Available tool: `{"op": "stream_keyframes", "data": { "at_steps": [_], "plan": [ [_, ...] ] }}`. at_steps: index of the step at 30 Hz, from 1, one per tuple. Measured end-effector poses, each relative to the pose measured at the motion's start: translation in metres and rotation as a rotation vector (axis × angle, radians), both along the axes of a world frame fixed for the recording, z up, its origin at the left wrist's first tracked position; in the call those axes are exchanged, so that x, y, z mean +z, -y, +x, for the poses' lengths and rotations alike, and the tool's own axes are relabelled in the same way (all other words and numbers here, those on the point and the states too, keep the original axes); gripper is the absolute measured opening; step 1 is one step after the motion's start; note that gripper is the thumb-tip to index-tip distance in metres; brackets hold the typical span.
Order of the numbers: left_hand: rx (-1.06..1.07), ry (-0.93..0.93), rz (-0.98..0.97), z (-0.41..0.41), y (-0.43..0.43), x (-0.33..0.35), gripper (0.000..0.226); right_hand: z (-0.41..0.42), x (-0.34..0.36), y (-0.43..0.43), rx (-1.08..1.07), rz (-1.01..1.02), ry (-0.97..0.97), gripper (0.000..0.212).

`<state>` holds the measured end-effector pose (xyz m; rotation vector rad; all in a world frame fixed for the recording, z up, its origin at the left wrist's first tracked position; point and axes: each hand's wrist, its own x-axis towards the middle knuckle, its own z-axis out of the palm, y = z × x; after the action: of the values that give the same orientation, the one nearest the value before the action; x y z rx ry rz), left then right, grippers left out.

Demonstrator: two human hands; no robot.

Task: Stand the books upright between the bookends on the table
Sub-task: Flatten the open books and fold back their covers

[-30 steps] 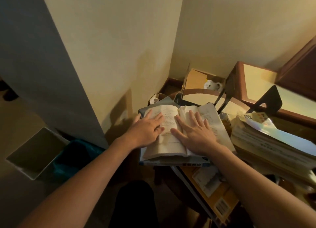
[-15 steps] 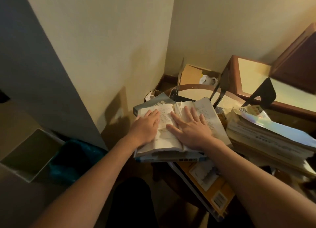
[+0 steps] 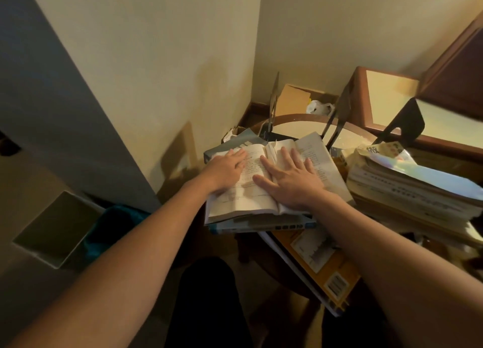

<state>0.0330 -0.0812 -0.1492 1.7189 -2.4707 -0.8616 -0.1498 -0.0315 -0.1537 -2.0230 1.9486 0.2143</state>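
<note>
Both hands lie flat on the open book point(image 3: 251, 198), which rests face up on a blue-edged book point(image 3: 261, 226) at the near left of the round table point(image 3: 295, 119). The left hand point(image 3: 226, 174) presses the left page and the right hand point(image 3: 292, 183) spreads across the gutter; all fingers are straight and grip nothing. The step in hand looks like closing this book. It would go best if the right hand slides out to the right cover's edge and folds it over while the left hand steadies the spine, so the loose, ruffled leaves near the gutter are not creased. Once shut, the book should be gripped by the spine and lifted straight up, because the books below it overhang the table's near edge and an orange book point(image 3: 321, 264) hangs further out and could be knocked off. The slot probably lies between the left bookend point(image 3: 273, 104) and the middle bookend point(image 3: 339, 112), though the dim light makes their bases hard to read. The black bookend point(image 3: 403, 123) stands further right. The wall is close on the left and the stack of books point(image 3: 407, 193) crowds the right, so the clear path runs up and forward.
</note>
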Motion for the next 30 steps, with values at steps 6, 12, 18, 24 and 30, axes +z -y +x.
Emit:
{"op": "stream_keyframes", "data": {
  "at_steps": [6,12,18,24,30],
  "plan": [
    [0.078,0.024,-0.129,-0.019,-0.016,-0.008,0.053,0.0,-0.002,0.0,-0.004,-0.015,0.003,0.077],
    [0.043,0.034,-0.217,-0.003,-0.081,-0.007,0.055,0.0,-0.004,0.001,0.001,-0.027,0.006,0.076],
    [0.025,0.029,-0.18,0.006,-0.063,-0.011,0.053,0.0,-0.004,0.002,0.012,-0.021,0.011,0.076],
    [0.186,-0.054,-0.121,-0.003,0.001,-0.018,0.05,0.0,-0.004,0.003,0.007,-0.016,0.016,0.076],
    [0.141,-0.1,-0.225,0.005,-0.025,-0.03,0.05,0.001,-0.002,0.002,0.017,-0.016,0.017,0.075]
  ]
}}
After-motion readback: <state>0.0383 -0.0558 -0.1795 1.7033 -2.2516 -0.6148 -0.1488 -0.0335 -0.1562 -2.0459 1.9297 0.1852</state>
